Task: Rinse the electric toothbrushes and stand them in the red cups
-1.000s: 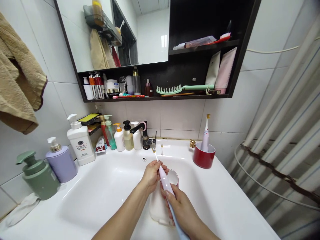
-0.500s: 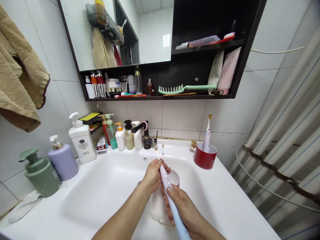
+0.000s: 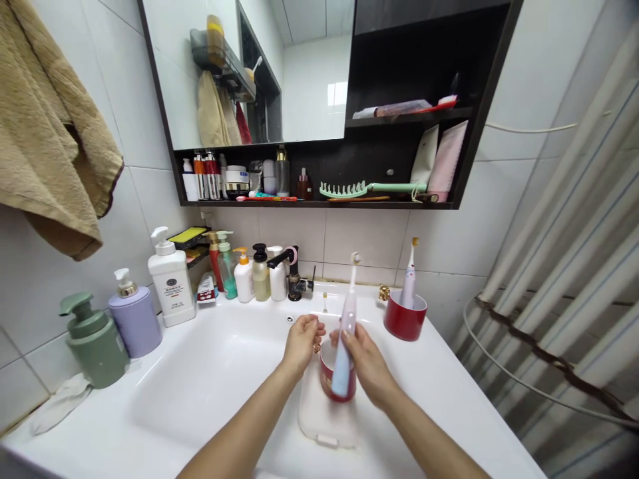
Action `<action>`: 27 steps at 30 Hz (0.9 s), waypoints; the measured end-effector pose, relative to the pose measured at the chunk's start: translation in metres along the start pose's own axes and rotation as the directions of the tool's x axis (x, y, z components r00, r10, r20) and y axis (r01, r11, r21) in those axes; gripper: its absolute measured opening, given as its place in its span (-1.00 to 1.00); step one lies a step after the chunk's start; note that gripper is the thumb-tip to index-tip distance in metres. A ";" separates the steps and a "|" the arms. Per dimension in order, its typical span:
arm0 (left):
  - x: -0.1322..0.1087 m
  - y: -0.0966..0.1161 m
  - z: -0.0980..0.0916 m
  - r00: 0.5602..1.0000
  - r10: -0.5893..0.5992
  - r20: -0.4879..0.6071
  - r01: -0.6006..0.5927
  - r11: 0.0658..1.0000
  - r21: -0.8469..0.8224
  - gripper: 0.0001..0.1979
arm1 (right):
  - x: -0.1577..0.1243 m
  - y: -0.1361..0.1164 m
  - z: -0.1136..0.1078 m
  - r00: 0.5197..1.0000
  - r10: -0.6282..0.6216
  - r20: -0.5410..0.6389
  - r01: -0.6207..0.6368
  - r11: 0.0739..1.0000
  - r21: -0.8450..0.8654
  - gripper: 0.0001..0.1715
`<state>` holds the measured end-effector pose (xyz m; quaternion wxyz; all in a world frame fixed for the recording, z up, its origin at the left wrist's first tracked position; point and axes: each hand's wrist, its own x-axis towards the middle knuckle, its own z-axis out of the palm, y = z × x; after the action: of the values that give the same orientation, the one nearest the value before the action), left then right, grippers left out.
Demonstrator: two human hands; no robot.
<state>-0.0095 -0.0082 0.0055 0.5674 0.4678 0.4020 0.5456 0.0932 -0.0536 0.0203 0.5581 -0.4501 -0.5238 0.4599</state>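
Observation:
My right hand [image 3: 369,362] is closed around an electric toothbrush [image 3: 347,319], pink above and pale blue below. The brush stands nearly upright, bristles up, in front of a red cup [image 3: 329,386] with a gold handle. This cup is on a white oblong case [image 3: 319,419] inside the sink. My left hand [image 3: 299,346] is just left of the toothbrush, apart from it, near the cup's handle. Its fingers are curled together, and whatever they may hold is hidden. A small brush head [image 3: 325,303] lies on the sink's back rim.
Another red cup [image 3: 407,316] holding a second electric toothbrush [image 3: 409,276] stands on the right rim. The black faucet [image 3: 294,276] is at the back, with several pump bottles [image 3: 244,276] to its left. A dark mirror cabinet [image 3: 399,153] hangs above the white sink [image 3: 200,372].
My left hand has let go of the toothbrush's upper end and moved slightly left. My right hand has raised the toothbrush more upright. The view has shifted, and more of the red cup shows.

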 end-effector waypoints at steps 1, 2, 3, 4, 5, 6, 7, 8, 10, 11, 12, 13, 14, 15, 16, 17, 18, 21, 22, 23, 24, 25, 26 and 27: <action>-0.002 -0.006 -0.004 0.997 0.072 -0.011 -0.070 0.988 0.135 -0.90 | 0.010 0.000 -0.003 0.996 -0.056 -0.062 0.053 0.997 -0.057 -0.73; -0.004 -0.011 -0.008 0.987 0.153 0.037 -0.157 0.947 0.282 -0.91 | 0.019 0.001 -0.006 0.991 -0.098 -0.091 0.084 0.986 -0.142 -0.71; -0.007 -0.017 -0.011 0.967 0.225 0.115 -0.253 0.873 0.416 -0.90 | 0.027 0.004 -0.009 0.988 -0.121 -0.099 0.094 0.966 -0.241 -0.70; -0.010 -0.022 -0.013 0.936 0.286 0.207 -0.352 0.776 0.523 -0.87 | 0.034 0.009 -0.011 0.986 -0.125 -0.109 0.089 0.954 -0.286 -0.69; -0.012 -0.027 -0.015 0.899 0.315 0.304 -0.438 0.669 0.601 -0.84 | 0.039 0.015 -0.014 0.986 -0.124 -0.110 0.082 0.942 -0.325 -0.69; -0.014 -0.030 -0.015 0.864 0.317 0.391 -0.503 0.566 0.653 -0.81 | 0.042 0.022 -0.016 0.987 -0.119 -0.110 0.073 0.931 -0.357 -0.69; -0.015 -0.033 -0.015 0.835 0.296 0.464 -0.550 0.476 0.686 -0.78 | 0.044 0.030 -0.018 0.988 -0.113 -0.107 0.064 0.922 -0.381 -0.70; -0.015 -0.036 -0.015 0.814 0.257 0.521 -0.580 0.403 0.708 -0.77 | 0.045 0.037 -0.020 0.989 -0.107 -0.101 0.057 0.911 -0.409 -0.70; -0.014 -0.040 -0.013 0.795 0.162 0.585 -0.604 0.296 0.739 -0.80 | 0.043 0.049 -0.021 0.992 -0.093 -0.086 0.043 0.886 -0.461 -0.70; -0.013 -0.041 -0.012 0.795 0.124 0.594 -0.604 0.257 0.754 -0.84 | 0.041 0.054 -0.022 0.993 -0.086 -0.078 0.038 0.875 -0.483 -0.70; -0.012 -0.042 -0.011 0.801 0.093 0.592 -0.596 0.227 0.770 -0.86 | 0.040 0.058 -0.022 0.994 -0.081 -0.071 0.034 0.864 -0.502 -0.70; -0.011 -0.043 -0.010 0.807 0.071 0.586 -0.586 0.207 0.783 -0.87 | 0.039 0.060 -0.022 0.995 -0.077 -0.063 0.033 0.854 -0.520 -0.70; -0.010 -0.043 -0.008 0.811 0.059 0.582 -0.581 0.194 0.790 -0.87 | 0.039 0.061 -0.022 0.996 -0.074 -0.058 0.032 0.844 -0.535 -0.71; -0.009 -0.042 -0.007 0.813 0.055 0.580 -0.579 0.188 0.793 -0.86 | 0.040 0.061 -0.023 0.996 -0.072 -0.054 0.031 0.835 -0.549 -0.71; -0.008 -0.040 -0.005 0.811 0.056 0.582 -0.581 0.185 0.792 -0.85 | 0.041 0.060 -0.024 0.996 -0.071 -0.055 0.028 0.826 -0.563 -0.70; -0.006 -0.036 -0.002 0.806 0.060 0.588 -0.588 0.182 0.788 -0.83 | 0.044 0.057 -0.026 0.996 -0.070 -0.061 0.023 0.817 -0.576 -0.69; -0.003 -0.032 0.002 0.799 0.069 0.597 -0.599 0.176 0.781 -0.83 | 0.048 0.054 -0.029 0.995 -0.072 -0.072 0.016 0.808 -0.589 -0.69; 0.014 -0.016 0.019 0.770 0.123 0.627 -0.639 0.137 0.757 -0.82 | 0.066 0.036 -0.040 0.986 -0.094 -0.135 -0.012 0.777 -0.629 -0.66; 0.022 -0.010 0.026 0.758 0.147 0.636 -0.652 0.123 0.749 -0.81 | 0.074 0.030 -0.045 0.981 -0.106 -0.163 -0.024 0.766 -0.643 -0.66; 0.031 -0.005 0.033 0.750 0.160 0.642 -0.659 0.109 0.744 -0.81 | 0.081 0.023 -0.050 0.974 -0.119 -0.192 -0.037 0.754 -0.656 -0.65; 0.040 -0.001 0.041 0.746 0.171 0.644 -0.663 0.098 0.742 -0.81 | 0.089 0.018 -0.054 0.966 -0.131 -0.223 -0.054 0.742 -0.668 -0.66; 0.049 0.002 0.049 0.744 0.180 0.643 -0.664 0.090 0.743 -0.80 | 0.097 0.013 -0.059 0.957 -0.143 -0.254 -0.072 0.730 -0.680 -0.66; 0.058 0.003 0.056 0.745 0.189 0.640 -0.661 0.087 0.745 -0.80 | 0.104 0.009 -0.063 0.947 -0.153 -0.283 -0.091 0.717 -0.691 -0.67; 0.066 0.004 0.062 0.748 0.198 0.633 -0.657 0.088 0.749 -0.79 | 0.110 0.007 -0.067 0.937 -0.162 -0.309 -0.109 0.705 -0.701 -0.68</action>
<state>0.0553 0.0514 0.0279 0.0341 0.9006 0.3689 0.2274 0.1628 0.0547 0.0289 0.4323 -0.6957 -0.5593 0.1278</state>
